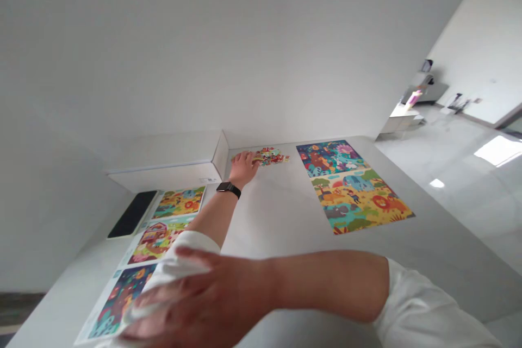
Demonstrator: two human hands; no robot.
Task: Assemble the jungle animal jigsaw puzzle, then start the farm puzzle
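At the far end of the table, my left hand [243,167] lies over the left side of a small heap of colourful jigsaw puzzle pieces [272,156]. Its fingers are stretched out, and a black watch is on that wrist. My right hand [199,296], slightly blurred, crosses in front of my left arm, thumb and fingers around the white left sleeve [196,242]. To the right of the heap lie two assembled puzzles: a dark blue night scene [332,157] and, touching it, a yellow savanna scene [361,201].
Several printed picture sheets [159,242] line the table's left side, partly behind my arms. Beyond them are a black phone-like slab [132,215] and a white box [167,174] by the wall. At right, past the table edge, shows a shiny floor [452,157].
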